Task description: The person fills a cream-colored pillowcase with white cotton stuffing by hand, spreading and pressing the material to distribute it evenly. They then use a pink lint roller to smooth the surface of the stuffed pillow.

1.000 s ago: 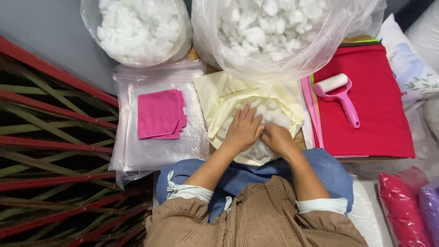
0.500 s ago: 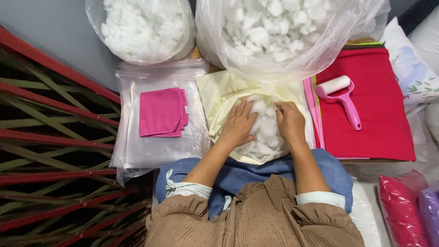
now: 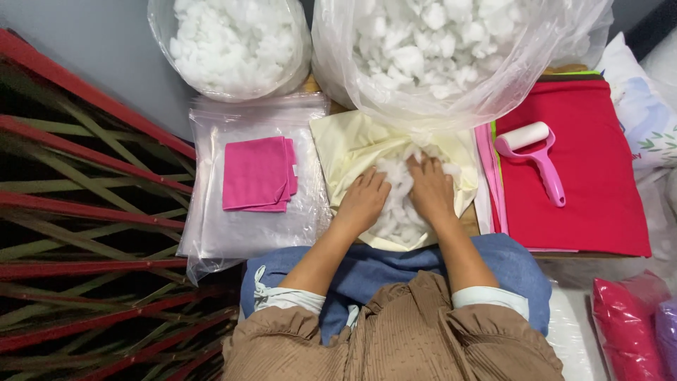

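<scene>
Centrally, a pale yellow fabric cover [image 3: 352,144] is seen lying open on the worktop [image 3: 471,220], with a heap of white stuffing [image 3: 398,212] resting in its opening. The left hand [image 3: 363,201] is laid palm down on the left part of the stuffing, its fingers [image 3: 375,180] spread slightly apart and pressed flat rather than clamped on anything. The right hand [image 3: 431,189] is laid just beside it on the right part of the heap, its fingers [image 3: 423,164] likewise extended, close together and pushed into the fluff near the cover's upper edge. Both forearms are stretched out over a lap covered in blue cloth [image 3: 367,271]. Directly behind the cover, a large clear plastic bag [image 3: 423,113] filled with white stuffing is stood, its lower side touching the cover's far edge. A second, smaller clear bag of stuffing [image 3: 233,46] is placed to its left. A folded pink cloth [image 3: 257,173] is laid on a stack of clear plastic sleeves [image 3: 240,233] just left of the cover. To the right, a red fabric sheet [image 3: 599,190] is spread, and a pink lint roller [image 3: 539,152] with a white roll is rested on it. A red plastic packet [image 3: 624,328] is seen at the lower right corner.
</scene>
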